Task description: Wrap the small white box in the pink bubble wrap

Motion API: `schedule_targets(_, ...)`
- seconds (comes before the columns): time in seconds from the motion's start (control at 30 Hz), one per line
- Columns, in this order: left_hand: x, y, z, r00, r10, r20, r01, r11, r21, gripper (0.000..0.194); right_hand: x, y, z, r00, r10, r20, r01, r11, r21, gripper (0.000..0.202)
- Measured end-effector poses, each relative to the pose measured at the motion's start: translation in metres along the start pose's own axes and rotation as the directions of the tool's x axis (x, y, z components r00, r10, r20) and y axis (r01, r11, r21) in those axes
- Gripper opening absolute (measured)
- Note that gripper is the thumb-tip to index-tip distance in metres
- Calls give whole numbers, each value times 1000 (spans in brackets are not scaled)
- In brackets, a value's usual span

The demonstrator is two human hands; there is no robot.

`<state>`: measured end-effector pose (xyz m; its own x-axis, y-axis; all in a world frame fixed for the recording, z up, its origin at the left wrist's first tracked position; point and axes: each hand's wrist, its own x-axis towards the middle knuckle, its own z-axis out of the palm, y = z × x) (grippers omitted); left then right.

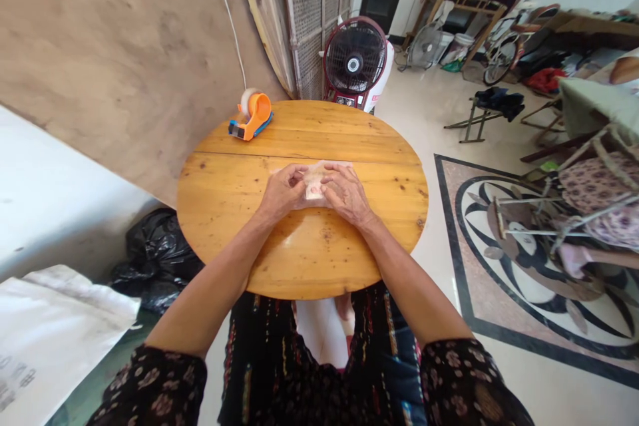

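Note:
On the round wooden table (309,253) lies a small, pale, flat item (314,190) with pinkish marks, on or inside a clear plastic sheet (315,168). My left hand (284,192) is at its left side, fingers curled, thumb and forefinger pressed together at the plastic's edge. My right hand (348,193) rests over the right part, fingers bent across the plastic and thumb beside the pale item. What the fingertips grip is too small to make out clearly.
An orange and blue tape dispenser (254,114) stands at the table's back left edge. Behind the table is a red-rimmed fan (355,56). Black bags (160,249) lie on the left, a folding stool (479,116) and chairs on the right.

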<state>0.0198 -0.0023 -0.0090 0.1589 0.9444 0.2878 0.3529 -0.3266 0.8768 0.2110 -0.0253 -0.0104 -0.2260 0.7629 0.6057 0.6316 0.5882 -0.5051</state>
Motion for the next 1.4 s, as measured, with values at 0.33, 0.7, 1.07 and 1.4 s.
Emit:
schedule_targets(0.33,-1,4,-2,1000,9,19,-10,1000,15,37,-1,-3,1,992,60,108,-32,970,-240,29)
schedule_targets(0.7,4,-7,-16,995,-94,-21,96,986,135,36,-2,-14,-3,980,96,176,-42,957,-287,38)
schedule_targets(1.07,4,-7,-40,988,-157,-3,150,938,313,59,-4,-15,-3,978,124,166,-71,953,-296,44)
schedule_targets(1.4,-4,-6,-39,960,-265,-93,276,827,489,90,-7,-10,2,982,91,164,-44,961,-272,44)
